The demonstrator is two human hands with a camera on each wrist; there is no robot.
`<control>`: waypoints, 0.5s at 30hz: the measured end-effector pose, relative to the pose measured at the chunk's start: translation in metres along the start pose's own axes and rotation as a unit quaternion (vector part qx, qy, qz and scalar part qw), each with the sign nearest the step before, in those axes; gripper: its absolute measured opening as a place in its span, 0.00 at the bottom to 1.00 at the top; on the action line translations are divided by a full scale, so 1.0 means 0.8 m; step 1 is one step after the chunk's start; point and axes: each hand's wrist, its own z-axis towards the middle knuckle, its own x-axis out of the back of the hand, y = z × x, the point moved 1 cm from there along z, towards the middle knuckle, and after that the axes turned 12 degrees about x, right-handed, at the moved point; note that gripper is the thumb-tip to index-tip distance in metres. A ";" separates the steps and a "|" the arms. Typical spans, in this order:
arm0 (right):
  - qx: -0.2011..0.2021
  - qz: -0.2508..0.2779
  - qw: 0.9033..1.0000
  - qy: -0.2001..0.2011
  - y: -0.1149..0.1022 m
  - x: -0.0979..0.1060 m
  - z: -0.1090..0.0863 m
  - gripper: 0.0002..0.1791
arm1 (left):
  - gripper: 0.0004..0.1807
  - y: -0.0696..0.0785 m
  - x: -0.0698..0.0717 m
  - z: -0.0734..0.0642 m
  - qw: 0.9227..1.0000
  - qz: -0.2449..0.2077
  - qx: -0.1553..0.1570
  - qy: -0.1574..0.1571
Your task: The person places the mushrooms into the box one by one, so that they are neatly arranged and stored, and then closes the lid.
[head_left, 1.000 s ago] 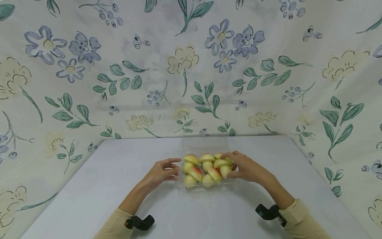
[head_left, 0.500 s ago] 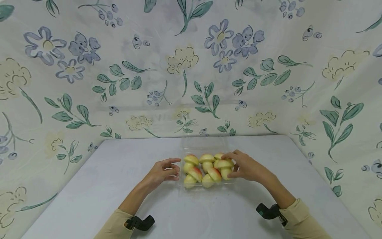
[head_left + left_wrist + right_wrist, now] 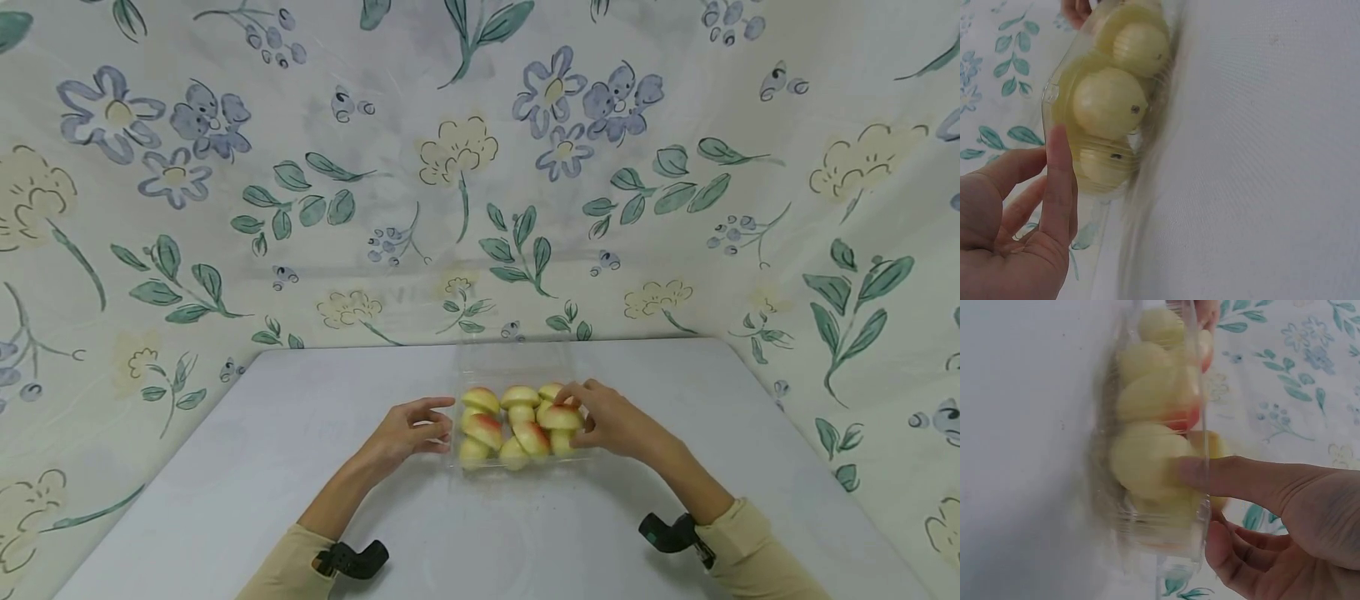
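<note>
A clear plastic clamshell box (image 3: 480, 465) lies on the table with its lid (image 3: 513, 357) raised at the back. It holds several yellow-green, mushroom-shaped fruits (image 3: 482, 429) with red-blushed caps. My right hand (image 3: 618, 421) grips the fruit (image 3: 561, 418) at the box's front right corner, fingers over the cap and thumb low at its side. In the right wrist view the thumb (image 3: 1235, 478) reaches over the rim onto the fruit. My left hand (image 3: 412, 429) touches the box's left side with extended fingers (image 3: 1057, 187); the fruits' round ends (image 3: 1110, 103) show through the wall.
The box stands in the middle of a white table (image 3: 300, 417). Behind the table hangs a floral cloth (image 3: 457, 208). Each forearm, in a beige sleeve, carries a black wrist camera (image 3: 360, 560).
The fruit in my right hand has shifted slightly left and straightened, and the front fruits beside it have moved a little left. My left hand has stayed in place.
</note>
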 end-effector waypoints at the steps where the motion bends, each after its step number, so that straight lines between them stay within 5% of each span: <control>1: 0.002 0.000 1.000 -0.001 0.000 -0.001 0.001 0.27 | 0.31 0.000 0.000 0.000 1.000 0.001 0.001 0.001; 15: 0.013 -0.007 1.000 -0.010 0.003 -0.006 0.002 0.25 | 0.31 0.000 0.000 0.000 1.000 0.012 0.004 0.006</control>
